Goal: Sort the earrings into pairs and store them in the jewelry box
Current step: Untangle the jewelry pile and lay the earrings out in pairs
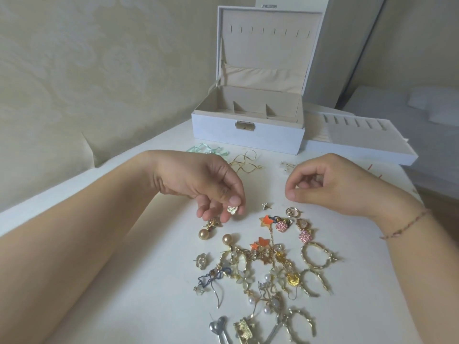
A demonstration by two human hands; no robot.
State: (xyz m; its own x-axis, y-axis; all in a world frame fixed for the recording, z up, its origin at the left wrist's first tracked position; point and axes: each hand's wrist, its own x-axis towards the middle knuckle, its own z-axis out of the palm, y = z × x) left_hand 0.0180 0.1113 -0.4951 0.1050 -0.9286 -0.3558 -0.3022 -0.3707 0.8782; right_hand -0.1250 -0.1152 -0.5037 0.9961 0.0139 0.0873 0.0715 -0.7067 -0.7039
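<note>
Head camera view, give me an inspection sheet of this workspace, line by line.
Surface: white table, bare toward the left.
Job's things: white jewelry box open with its lid upright, compartments look empty; loose pile of earrings in front; one small white flower earring lifted from it.
Clutter: removable tray to the right of the box; mint ribbon and gold wire earrings near the box front.
Grippers: left hand pinches the flower earring in its fingers; right hand hovers loosely curled, seems to hold nothing.
Cables: nothing seen.
Surroundings: cream patterned wall behind; pale cabinet at right.
</note>
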